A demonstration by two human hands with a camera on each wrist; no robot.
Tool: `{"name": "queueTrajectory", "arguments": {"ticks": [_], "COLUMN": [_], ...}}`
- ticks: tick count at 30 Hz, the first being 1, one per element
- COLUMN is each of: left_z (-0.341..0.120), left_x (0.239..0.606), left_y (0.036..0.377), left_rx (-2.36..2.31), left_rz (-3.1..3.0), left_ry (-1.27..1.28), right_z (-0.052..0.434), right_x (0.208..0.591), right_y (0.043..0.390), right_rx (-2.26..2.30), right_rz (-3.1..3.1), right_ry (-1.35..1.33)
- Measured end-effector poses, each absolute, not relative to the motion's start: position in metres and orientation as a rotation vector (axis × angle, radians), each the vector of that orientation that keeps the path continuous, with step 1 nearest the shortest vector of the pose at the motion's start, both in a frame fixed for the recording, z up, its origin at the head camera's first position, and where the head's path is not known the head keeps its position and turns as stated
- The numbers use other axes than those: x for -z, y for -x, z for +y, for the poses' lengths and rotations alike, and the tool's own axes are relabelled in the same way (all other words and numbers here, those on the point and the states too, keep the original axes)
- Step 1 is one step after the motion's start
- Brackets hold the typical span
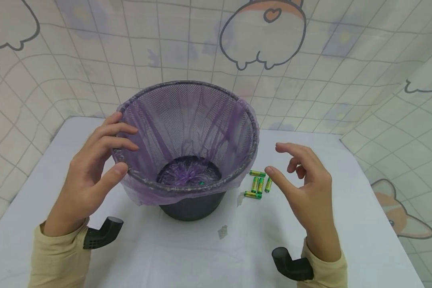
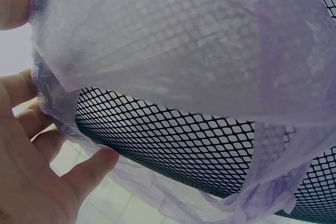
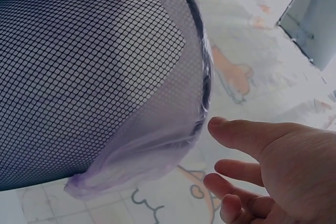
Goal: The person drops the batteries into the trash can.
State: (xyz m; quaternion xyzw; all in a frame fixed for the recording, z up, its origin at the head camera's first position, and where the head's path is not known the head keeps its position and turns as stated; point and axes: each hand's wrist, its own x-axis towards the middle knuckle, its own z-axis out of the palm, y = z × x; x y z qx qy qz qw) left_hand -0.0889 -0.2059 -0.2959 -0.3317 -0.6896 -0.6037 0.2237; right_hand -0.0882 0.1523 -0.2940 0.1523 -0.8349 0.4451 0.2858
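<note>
A black mesh wastebasket [image 1: 192,210] lined with a thin purple bag [image 1: 187,124] stands on the white table [image 1: 363,224]. My left hand [image 1: 124,150] is at its left rim, with the thumb on the bag's folded edge and nearly straight fingers reaching over the rim. The left wrist view shows that hand [image 2: 31,145] touching the bag [image 2: 173,45] over the mesh [image 2: 173,140]. My right hand [image 1: 275,160] hovers right of the basket with loosely curled fingers, holding nothing. Several green batteries [image 1: 259,185] lie under it. A small green item [image 1: 201,183] lies in the basket's bottom.
The table is closed in by a tiled cartoon-print backdrop [image 1: 263,36] behind and on both sides. A small grey scrap [image 1: 222,231] lies in front of the basket. Black wrist mounts [image 1: 102,233] [image 1: 291,266] show at my sleeves.
</note>
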Motion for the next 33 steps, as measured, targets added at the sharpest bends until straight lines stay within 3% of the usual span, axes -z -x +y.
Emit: {"name": "queueTrajectory", "arguments": {"ticks": [33], "left_z": [-0.206], "left_x": [0.298], "left_y": [0.090], "left_rx": [1.615], "left_rz": [-1.903], "left_ry": [0.947], "right_z": [0.184], "right_x": [0.326], "right_y": [0.095], "right_rx": [-1.094], "right_rz": [-2.328], "right_ry": [-0.298]}}
